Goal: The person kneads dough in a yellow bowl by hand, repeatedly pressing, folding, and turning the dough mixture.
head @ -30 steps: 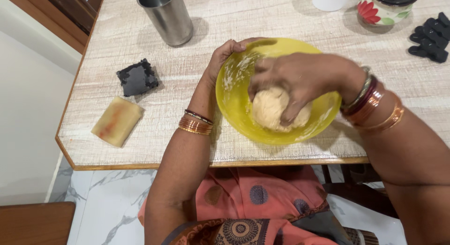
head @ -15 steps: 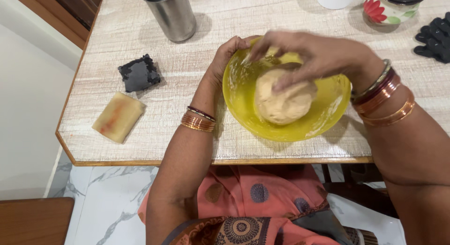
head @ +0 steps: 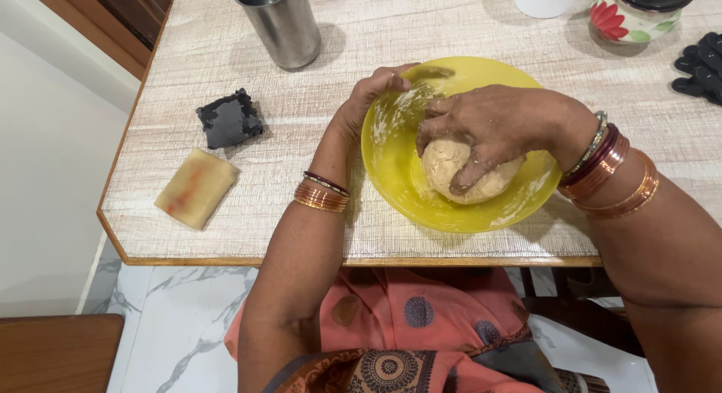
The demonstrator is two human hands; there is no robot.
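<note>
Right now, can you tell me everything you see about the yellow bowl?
The yellow bowl is round, glossy and looks like plastic. It stands upright on the pale wood-grain table, near the front edge. White flour streaks smear its inner wall. Inside lies a beige ball of dough. The left hand grips the rim on the far left side, and the right hand reaches in from the right, pressing on the dough.

Glossy yellow plastic bowl (head: 391,175), flour-dusted; matt, soft dough (head: 451,167) inside; brushed steel tumbler (head: 280,24); tabletop (head: 226,212) of pale, streaky-grained laminate with wood edging; rough black sponge (head: 229,119); shiny metal bangles (head: 322,194)
</note>
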